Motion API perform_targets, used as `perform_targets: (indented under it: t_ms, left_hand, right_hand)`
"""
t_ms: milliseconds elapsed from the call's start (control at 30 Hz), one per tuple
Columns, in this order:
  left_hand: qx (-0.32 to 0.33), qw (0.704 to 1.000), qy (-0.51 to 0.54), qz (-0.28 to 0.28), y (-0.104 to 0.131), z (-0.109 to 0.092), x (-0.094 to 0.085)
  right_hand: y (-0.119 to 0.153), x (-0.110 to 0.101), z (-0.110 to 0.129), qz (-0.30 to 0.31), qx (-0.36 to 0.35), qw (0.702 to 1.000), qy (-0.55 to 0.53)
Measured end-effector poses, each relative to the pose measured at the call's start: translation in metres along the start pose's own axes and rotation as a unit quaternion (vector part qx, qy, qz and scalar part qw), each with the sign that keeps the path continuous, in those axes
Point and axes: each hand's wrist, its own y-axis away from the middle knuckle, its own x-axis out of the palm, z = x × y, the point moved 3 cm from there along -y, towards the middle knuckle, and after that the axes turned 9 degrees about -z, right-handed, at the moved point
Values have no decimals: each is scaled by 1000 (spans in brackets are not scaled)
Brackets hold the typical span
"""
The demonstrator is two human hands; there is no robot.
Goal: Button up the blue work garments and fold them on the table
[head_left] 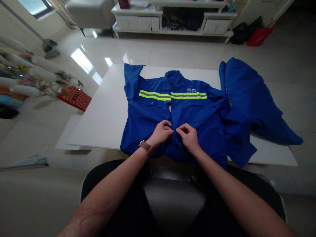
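Note:
A blue work jacket (190, 113) with a yellow-green reflective stripe across the chest lies front up, collar away from me. Its front edges meet along the middle, with a small gap below the stripe. At that front opening, my left hand (161, 132) pinches the jacket's edge between thumb and finger; a brown-strapped watch (146, 147) is on that wrist. Just to its right, my right hand (189, 134) also pinches the front edge, fingertips close to the left ones. Whether a button sits between the fingers is too small to tell.
The jacket lies on a white table (98, 115). Another folded blue garment (256, 95) rests at the table's right, touching the jacket's sleeve. A red patterned bag (75, 98) stands left of the table. Beyond are a white TV cabinet (138, 23) and a red bag (259, 37).

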Motion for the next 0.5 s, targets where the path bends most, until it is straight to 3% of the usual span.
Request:
perform_targets:
  t_ms: [167, 300, 400, 500]
  left_hand:
    - [99, 989, -100, 36, -2, 1, 0]
    - [94, 990, -104, 21, -1, 4, -1]
    - [125, 983, -135, 14, -1, 5, -2]
    - [126, 981, -147, 6, -1, 6, -3]
  right_hand:
    - [-5, 5, -17, 17, 128, 989, -67]
    - [-10, 9, -25, 76, 189, 975, -87]
    - [-10, 12, -28, 129, 178, 974, -59]
    - [-10, 9, -26, 115, 90, 989, 22]
